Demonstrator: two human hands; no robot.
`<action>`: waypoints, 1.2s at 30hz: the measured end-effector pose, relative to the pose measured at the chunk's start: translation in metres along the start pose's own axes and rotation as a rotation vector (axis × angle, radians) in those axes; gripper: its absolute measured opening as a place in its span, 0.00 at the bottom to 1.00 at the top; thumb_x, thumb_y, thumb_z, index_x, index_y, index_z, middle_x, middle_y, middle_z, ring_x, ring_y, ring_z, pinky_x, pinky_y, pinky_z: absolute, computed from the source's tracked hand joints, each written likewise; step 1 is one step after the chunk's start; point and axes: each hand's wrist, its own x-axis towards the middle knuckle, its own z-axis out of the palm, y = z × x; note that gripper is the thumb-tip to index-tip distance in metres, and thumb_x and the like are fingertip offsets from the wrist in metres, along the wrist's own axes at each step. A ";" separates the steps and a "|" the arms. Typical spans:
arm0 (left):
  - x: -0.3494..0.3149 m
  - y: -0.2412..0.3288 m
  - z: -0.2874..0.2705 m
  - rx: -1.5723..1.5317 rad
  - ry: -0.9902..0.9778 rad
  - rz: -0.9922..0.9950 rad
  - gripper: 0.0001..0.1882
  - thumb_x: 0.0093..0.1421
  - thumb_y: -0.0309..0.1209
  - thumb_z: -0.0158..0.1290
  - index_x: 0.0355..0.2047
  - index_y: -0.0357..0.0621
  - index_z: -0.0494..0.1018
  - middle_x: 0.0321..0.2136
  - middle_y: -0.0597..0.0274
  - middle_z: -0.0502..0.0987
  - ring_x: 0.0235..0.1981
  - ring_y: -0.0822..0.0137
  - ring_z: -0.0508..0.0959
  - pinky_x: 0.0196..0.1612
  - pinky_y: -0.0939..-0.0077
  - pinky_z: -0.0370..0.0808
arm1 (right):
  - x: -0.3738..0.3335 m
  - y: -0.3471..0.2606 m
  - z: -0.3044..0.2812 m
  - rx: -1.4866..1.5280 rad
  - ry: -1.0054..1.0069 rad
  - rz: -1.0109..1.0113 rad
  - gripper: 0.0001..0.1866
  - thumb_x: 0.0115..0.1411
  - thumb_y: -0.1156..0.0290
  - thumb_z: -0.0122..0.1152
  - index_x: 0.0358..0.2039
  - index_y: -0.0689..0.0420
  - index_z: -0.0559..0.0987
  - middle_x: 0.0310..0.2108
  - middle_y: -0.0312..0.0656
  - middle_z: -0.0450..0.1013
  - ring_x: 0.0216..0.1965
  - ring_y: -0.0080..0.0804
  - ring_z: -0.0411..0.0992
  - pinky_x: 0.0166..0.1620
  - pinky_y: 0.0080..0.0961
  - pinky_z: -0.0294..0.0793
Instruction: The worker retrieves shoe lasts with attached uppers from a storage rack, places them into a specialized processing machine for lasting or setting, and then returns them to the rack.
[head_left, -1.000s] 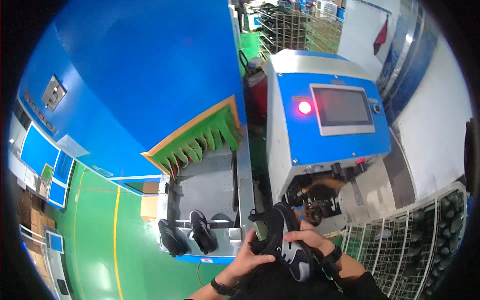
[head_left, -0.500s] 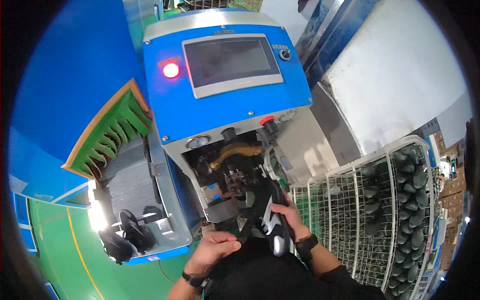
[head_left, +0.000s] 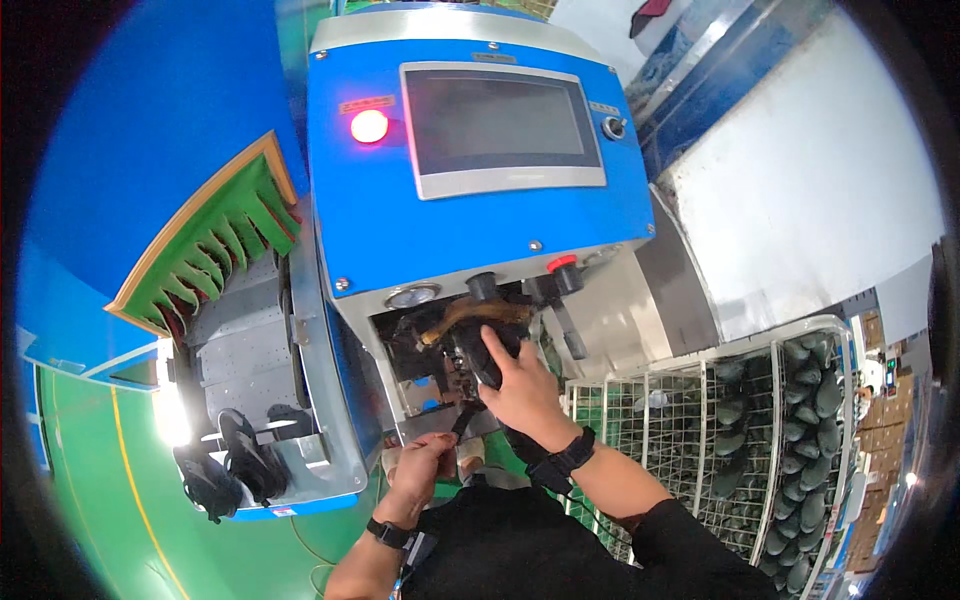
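Note:
My right hand is closed round a dark shoe-shaped piece, its index finger stretched along the top. That piece sits inside the opening at the front of a blue machine, under a curved brown bar. Lower and to the left, my left hand pinches the end of a narrow dark strip. The strip runs up toward the opening; whether it joins the shoe-shaped piece cannot be made out. Metal parts in the opening are partly hidden by my right hand.
Black shoes rest on the end of a conveyor at left, below a green fringed curtain. A white wire rack with many dark shoe lasts stands close at right. A red button juts out above the opening.
My right hand has moved up and forward, bringing the dark piece from in front of my body into the machine's opening. My left hand has shifted slightly up. The view has tilted a little.

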 end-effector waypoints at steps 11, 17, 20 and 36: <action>0.008 0.019 -0.026 0.061 0.026 -0.045 0.11 0.67 0.34 0.54 0.31 0.41 0.78 0.21 0.66 0.75 0.19 0.72 0.72 0.24 0.75 0.67 | 0.025 -0.007 0.020 -0.131 0.009 0.075 0.48 0.57 0.56 0.67 0.74 0.47 0.52 0.50 0.71 0.65 0.39 0.69 0.76 0.39 0.54 0.78; 0.002 0.039 -0.016 0.271 -0.123 -0.063 0.13 0.68 0.36 0.52 0.31 0.43 0.77 0.23 0.66 0.76 0.21 0.71 0.74 0.25 0.75 0.69 | 0.003 -0.002 0.027 -0.076 0.224 0.008 0.49 0.60 0.57 0.66 0.76 0.48 0.49 0.46 0.66 0.65 0.35 0.65 0.72 0.36 0.53 0.75; 0.003 0.042 -0.007 0.305 -0.243 -0.066 0.13 0.70 0.40 0.50 0.35 0.43 0.76 0.26 0.66 0.77 0.23 0.72 0.75 0.26 0.75 0.71 | -0.013 -0.007 0.024 -0.053 0.309 0.008 0.49 0.59 0.59 0.66 0.75 0.50 0.50 0.48 0.68 0.64 0.39 0.70 0.72 0.39 0.54 0.76; -0.020 0.015 0.003 0.362 -0.542 -0.765 0.23 0.69 0.54 0.50 0.49 0.49 0.80 0.43 0.64 0.82 0.38 0.74 0.80 0.39 0.75 0.78 | -0.170 0.021 -0.021 1.159 -0.117 0.799 0.35 0.63 0.60 0.68 0.66 0.61 0.69 0.58 0.56 0.72 0.54 0.44 0.75 0.56 0.37 0.75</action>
